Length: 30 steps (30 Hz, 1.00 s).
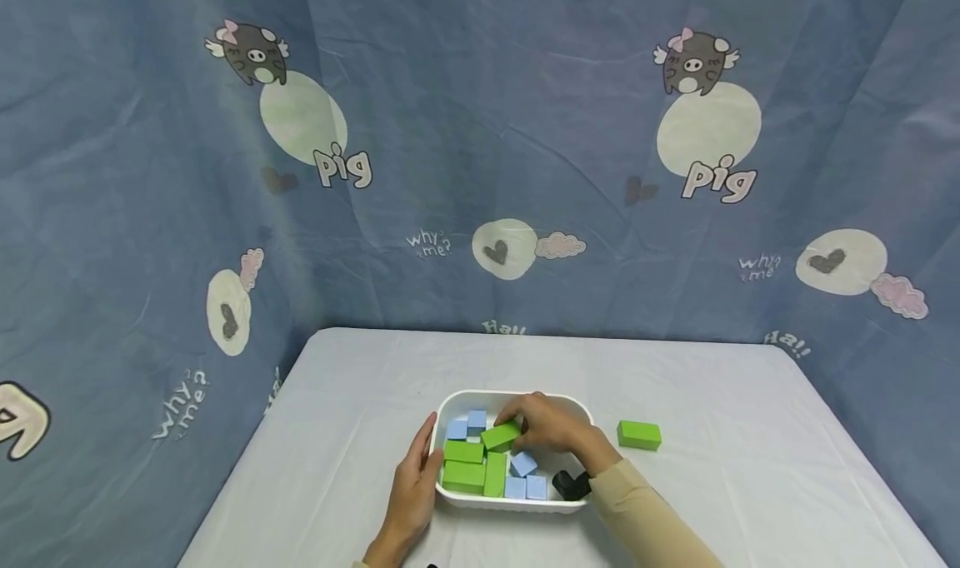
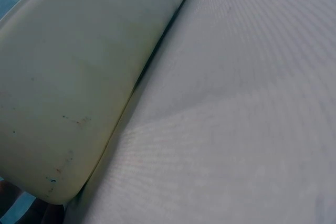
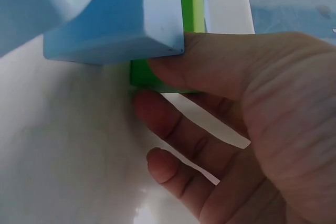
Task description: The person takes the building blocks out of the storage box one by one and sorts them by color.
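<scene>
In the head view, a white tray (image 1: 528,506) holds several green and light blue blocks. My left hand (image 1: 411,486) rests along its left side, fingers straight and thumb at the rim. Inside the tray, my right hand (image 1: 551,425) pinches a green block (image 1: 498,437), tilted over the other green blocks (image 1: 463,476). The right wrist view has my thumb and fingers on that green block (image 3: 144,74), partly hidden behind a blue block (image 3: 113,38). A blue block (image 1: 522,465) sits just below the right hand. The left wrist view catches only the tray's outer wall (image 2: 79,77), not the hand.
One green block (image 1: 639,435) lies on the white-covered table (image 1: 742,468), to the right of the tray. A black object (image 1: 572,485) shows at the right wrist, over the tray's near right corner. Behind the table hangs a blue printed curtain (image 1: 480,135).
</scene>
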Available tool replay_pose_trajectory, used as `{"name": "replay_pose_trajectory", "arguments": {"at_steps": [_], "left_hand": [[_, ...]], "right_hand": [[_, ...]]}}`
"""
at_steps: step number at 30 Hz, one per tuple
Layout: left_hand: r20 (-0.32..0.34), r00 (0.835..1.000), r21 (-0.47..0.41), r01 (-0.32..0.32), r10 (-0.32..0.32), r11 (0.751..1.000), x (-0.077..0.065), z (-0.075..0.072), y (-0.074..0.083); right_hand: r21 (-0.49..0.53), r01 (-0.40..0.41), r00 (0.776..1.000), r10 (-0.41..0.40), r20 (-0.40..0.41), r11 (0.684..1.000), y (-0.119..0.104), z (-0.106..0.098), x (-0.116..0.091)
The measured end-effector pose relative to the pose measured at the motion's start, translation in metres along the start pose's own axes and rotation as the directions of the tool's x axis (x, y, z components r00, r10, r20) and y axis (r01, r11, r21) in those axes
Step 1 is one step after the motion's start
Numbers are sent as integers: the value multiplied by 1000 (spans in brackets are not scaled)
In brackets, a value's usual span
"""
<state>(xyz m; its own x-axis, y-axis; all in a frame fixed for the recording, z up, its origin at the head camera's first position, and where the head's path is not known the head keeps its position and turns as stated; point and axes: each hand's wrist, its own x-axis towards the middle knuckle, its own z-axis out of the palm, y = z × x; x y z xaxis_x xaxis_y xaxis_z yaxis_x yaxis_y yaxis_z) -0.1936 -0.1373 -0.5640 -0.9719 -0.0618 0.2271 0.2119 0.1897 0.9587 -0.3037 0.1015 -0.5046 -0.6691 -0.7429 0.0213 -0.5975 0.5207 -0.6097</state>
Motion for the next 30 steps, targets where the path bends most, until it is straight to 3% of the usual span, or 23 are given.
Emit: {"name": "replay_pose_trajectory", "arguments": {"at_steps": [7, 15, 22, 30], "left_hand": [[-10, 1000, 5, 27, -27, 1000, 1, 0, 3], [-24, 999, 53, 44, -43, 998, 2, 1, 1], [-20, 1000, 65, 18, -17, 998, 2, 2, 1], [-34, 999, 78, 35, -33, 996, 1, 1, 3]], "right_hand": [[-52, 3, 1000, -3, 7, 999, -1, -3, 2], [-42, -12, 1000, 13, 15, 999, -3, -10, 0], [22, -3, 1000, 3, -7, 1000, -9, -29, -8], [103, -38, 996, 46, -80, 994, -7, -48, -22]]}}
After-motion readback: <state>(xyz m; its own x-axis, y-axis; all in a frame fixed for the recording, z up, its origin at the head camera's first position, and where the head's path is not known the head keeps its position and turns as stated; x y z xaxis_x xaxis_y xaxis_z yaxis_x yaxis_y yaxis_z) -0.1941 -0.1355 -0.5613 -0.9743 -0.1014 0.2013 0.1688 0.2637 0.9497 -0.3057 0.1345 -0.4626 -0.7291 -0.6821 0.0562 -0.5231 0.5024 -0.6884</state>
